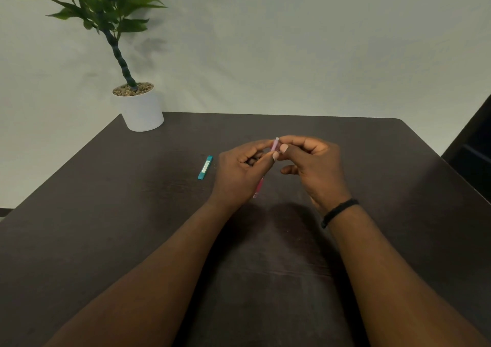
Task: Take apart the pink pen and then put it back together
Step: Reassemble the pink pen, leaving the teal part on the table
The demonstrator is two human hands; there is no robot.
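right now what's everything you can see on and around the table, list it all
table: one, dark brown, fills the lower part of the view
pink pen: one, pink, held above the table's middle between both hands, mostly hidden by them
teal case: one small flat stick shape, teal with a pale label, lying on the table left of the hands
plant pot: one, white, pebbles on top, far left corner of the table
plant: one, green leaves on a dark stem, rising from the pot
wristband: one, black, on the right wrist
left hand: closed around the pen
right hand: fingertips pinching the pen's upper end
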